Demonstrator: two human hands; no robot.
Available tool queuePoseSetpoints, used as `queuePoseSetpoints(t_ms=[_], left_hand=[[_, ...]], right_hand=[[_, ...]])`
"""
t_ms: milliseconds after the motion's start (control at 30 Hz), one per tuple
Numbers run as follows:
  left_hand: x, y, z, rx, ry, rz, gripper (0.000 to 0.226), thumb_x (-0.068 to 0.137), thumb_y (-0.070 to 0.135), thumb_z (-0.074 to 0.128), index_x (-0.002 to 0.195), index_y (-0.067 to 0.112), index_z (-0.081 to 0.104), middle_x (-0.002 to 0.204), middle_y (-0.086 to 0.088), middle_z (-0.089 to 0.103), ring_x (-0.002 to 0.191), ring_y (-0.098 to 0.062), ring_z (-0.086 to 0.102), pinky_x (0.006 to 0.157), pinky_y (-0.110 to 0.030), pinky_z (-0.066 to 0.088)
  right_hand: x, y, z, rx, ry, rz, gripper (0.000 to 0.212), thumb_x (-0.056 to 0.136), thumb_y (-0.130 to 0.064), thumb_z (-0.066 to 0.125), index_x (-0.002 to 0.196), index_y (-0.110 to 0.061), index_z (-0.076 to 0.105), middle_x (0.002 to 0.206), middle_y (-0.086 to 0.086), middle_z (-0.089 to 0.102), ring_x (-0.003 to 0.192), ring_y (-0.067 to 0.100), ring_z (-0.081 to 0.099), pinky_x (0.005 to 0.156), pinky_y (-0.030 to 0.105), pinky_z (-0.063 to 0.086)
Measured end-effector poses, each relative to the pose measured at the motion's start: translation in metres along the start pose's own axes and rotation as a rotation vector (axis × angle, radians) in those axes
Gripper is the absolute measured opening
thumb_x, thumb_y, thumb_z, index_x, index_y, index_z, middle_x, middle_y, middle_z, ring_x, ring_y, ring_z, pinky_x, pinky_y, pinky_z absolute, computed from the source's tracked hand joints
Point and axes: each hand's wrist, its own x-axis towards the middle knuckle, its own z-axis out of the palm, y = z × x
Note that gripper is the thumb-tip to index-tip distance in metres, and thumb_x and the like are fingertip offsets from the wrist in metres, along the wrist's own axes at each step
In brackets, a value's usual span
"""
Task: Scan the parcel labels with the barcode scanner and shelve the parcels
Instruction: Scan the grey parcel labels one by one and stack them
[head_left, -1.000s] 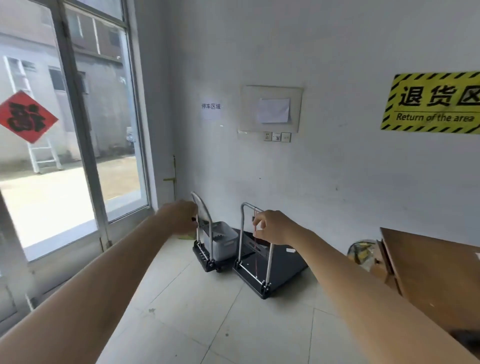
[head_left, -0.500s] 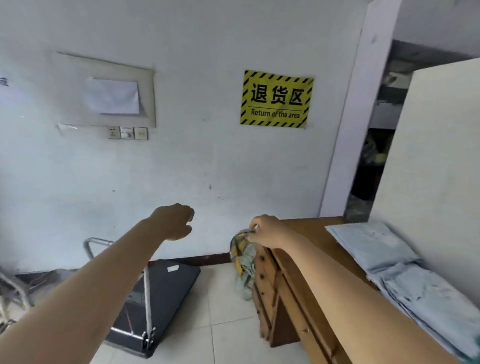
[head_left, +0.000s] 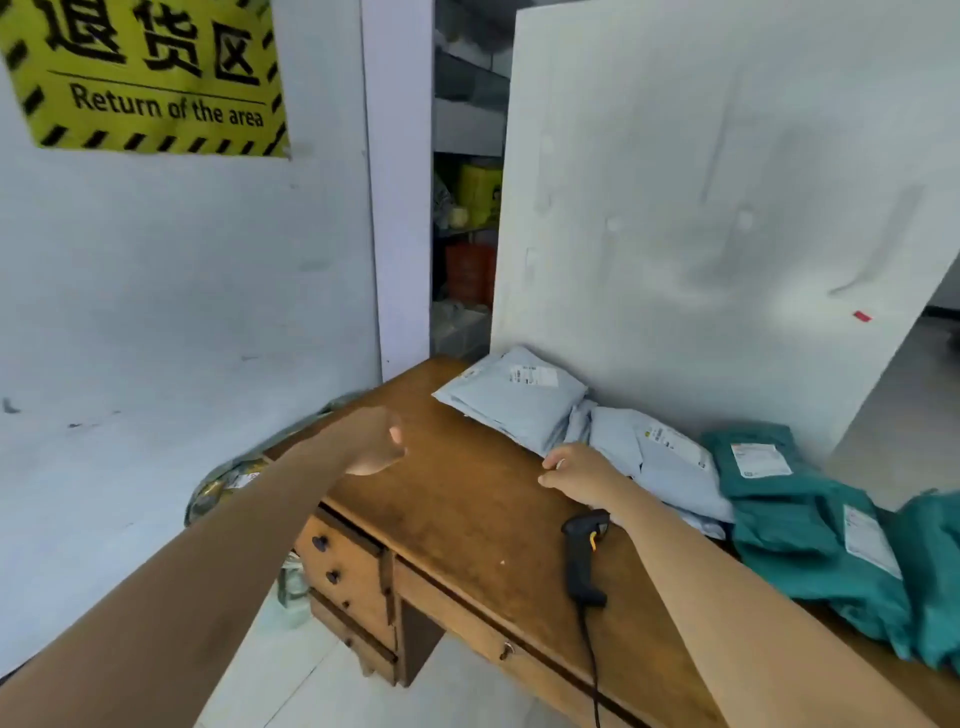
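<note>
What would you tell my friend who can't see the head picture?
Two bare arms reach over a wooden desk; the right hand is beside grey parcels, near a barcode scanner lying there. The left hand holds nothing. Green parcels lie further right; a yellow sign hangs on the wall.

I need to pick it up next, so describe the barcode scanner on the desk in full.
The barcode scanner is a black, plastic-looking handheld gun with a yellow trigger. It lies flat on the wooden desk, head toward the grey parcels, handle toward the desk's front edge, where its black cable runs off. No hand holds it. The right forearm passes just beside its head; whether they touch cannot be told.
</note>
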Motion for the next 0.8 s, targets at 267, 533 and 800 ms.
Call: queuePoseSetpoints(t_ms=[267, 533, 800], left_hand=[[0.127, -0.016, 0.079, -0.059, -0.154, 0.075, 0.023, 0.092, 0.023, 0.052, 0.111, 0.018, 0.062, 0.113, -0.005, 0.064, 0.100, -0.022, 0.060, 0.086, -0.033, 0.052], [0.256, -0.016, 0.161, -0.298, -0.151, -0.119, 0.032, 0.096, 0.021, 0.051, 0.125, 0.007, 0.055, 0.122, -0.014, 0.061, 0.109, -0.029, 0.058, 0.090, -0.037, 0.048], [0.360, -0.015, 0.182, -0.579, -0.120, -0.349, 0.047, 0.091, 0.031, 0.059, 0.130, 0.008, 0.047, 0.128, -0.013, 0.055, 0.113, -0.032, 0.056, 0.091, -0.040, 0.048]], right_hand=[[0.045, 0.064, 0.039, 0.061, 0.110, 0.417, 0.026, 0.087, -0.010, 0.058, 0.089, 0.016, 0.064, 0.095, 0.034, 0.062, 0.102, 0.044, 0.060, 0.074, 0.044, 0.049], [0.129, 0.137, 0.120, 0.229, 0.315, 0.827, 0.079, 0.073, -0.044, 0.077, 0.134, -0.010, 0.040, 0.132, 0.011, 0.053, 0.122, 0.031, 0.052, 0.092, 0.039, 0.048], [0.168, 0.140, 0.152, 0.135, 0.293, 1.045, 0.074, 0.085, -0.037, 0.065, 0.140, -0.004, 0.028, 0.136, 0.018, 0.047, 0.123, 0.034, 0.048, 0.091, 0.041, 0.048]])
